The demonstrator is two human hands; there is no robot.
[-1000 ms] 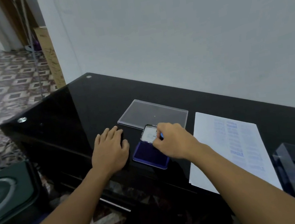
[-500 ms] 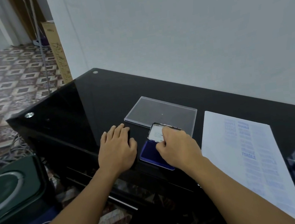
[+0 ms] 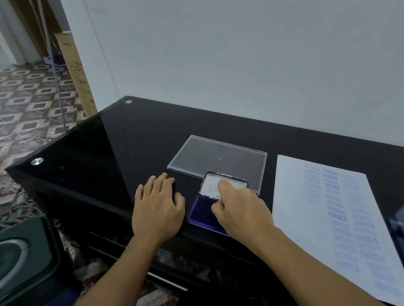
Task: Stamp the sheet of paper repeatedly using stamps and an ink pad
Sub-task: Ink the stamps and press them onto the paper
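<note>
The left hand (image 3: 158,212) lies flat on the black glass table (image 3: 121,143) near its front edge, fingers straight and together. Just beside it, the right hand (image 3: 240,208) is curled over the open blue ink pad (image 3: 200,211); I cannot tell what its fingers pinch. The stamped sheet of paper (image 3: 304,206) lies to the right, overhanging the front edge.

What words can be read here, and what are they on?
"FRAGILE": stamped in blue on the paper, several times.
"SAMPLE": also stamped on the paper many times, mostly fainter.
Other stamps on the paper: too faint to read.
Ink pad lid: print too small to read.
Box: small label, too blurred to read.
</note>
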